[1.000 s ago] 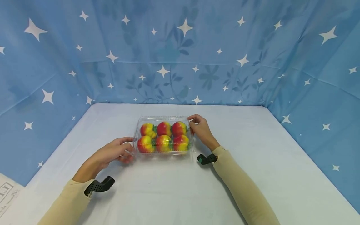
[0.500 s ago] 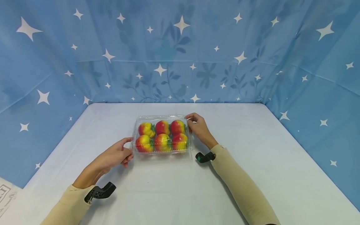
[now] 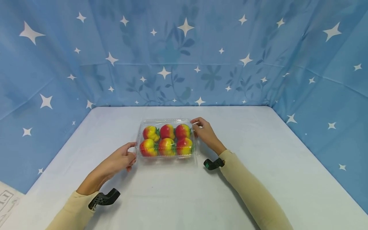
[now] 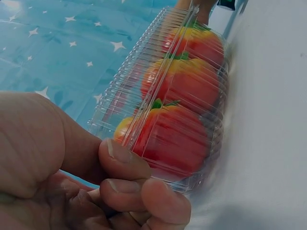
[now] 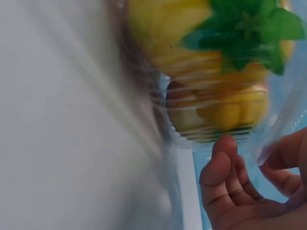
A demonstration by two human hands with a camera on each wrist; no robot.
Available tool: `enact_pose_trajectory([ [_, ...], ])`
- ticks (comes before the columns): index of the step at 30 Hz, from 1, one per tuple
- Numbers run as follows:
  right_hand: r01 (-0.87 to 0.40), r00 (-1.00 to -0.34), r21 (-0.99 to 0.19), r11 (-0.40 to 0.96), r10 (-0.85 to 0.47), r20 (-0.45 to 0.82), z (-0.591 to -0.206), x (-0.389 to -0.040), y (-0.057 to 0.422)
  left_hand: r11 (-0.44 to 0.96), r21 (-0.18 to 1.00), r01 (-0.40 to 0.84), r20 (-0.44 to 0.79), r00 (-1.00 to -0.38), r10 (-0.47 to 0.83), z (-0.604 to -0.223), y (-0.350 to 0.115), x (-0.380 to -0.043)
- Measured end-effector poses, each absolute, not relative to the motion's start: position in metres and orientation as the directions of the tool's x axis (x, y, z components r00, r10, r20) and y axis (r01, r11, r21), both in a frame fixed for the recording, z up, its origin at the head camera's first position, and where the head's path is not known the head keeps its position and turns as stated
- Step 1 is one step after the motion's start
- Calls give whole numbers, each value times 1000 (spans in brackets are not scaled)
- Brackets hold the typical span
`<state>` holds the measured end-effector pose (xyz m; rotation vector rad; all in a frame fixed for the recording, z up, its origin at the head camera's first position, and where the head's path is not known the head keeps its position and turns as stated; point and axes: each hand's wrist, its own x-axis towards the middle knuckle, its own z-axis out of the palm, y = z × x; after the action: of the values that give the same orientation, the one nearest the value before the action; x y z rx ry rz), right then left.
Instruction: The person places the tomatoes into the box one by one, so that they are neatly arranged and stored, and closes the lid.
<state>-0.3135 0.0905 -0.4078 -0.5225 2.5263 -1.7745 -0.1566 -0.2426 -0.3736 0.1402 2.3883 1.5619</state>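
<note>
A clear plastic clamshell box (image 3: 166, 156) stands near the middle of the table, its lid down. Inside sit several round red-and-yellow fruits (image 3: 167, 147) in two rows, with green leafy tops. At the box's left side, my left hand (image 3: 116, 161) pinches the edge, the other fingers curled below. In the left wrist view, the thumb and fingers of that hand (image 4: 124, 182) cover the near corner. My right hand (image 3: 205, 132) grips the rim at the far right corner. Thumb and index finger meet at the rim in the right wrist view, beside the other fingers (image 5: 225, 182).
A white cloth covers the table (image 3: 172, 195). Blue star-printed curtains (image 3: 184, 64) enclose its back and both sides. At the lower left edge lies a pale printed sheet or box (image 3: 7, 204). Each wrist carries a black camera mount (image 3: 104, 198).
The left hand's lower fingers have curled in at the box's left edge. The right hand keeps its grip at the far right corner. The box stays in about the same place.
</note>
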Motion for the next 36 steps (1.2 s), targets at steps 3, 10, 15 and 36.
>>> enact_pose_trajectory([
  [3,-268,-934,-917,296,-313,172,-405,-305,100,417,906,-69,-180,-956,232,-374,-242,-156],
  [10,-258,-913,-917,305,-388,128,-394,-271,121,413,907,-80,-189,-954,231,-375,-243,-155],
  [15,-224,-887,-921,319,-458,57,-394,-244,128,426,901,-81,-196,-952,233,-375,-245,-154],
  [36,-65,-879,-990,129,-477,-5,-405,-206,116,443,895,-61,-192,-947,258,-374,-245,-156],
])
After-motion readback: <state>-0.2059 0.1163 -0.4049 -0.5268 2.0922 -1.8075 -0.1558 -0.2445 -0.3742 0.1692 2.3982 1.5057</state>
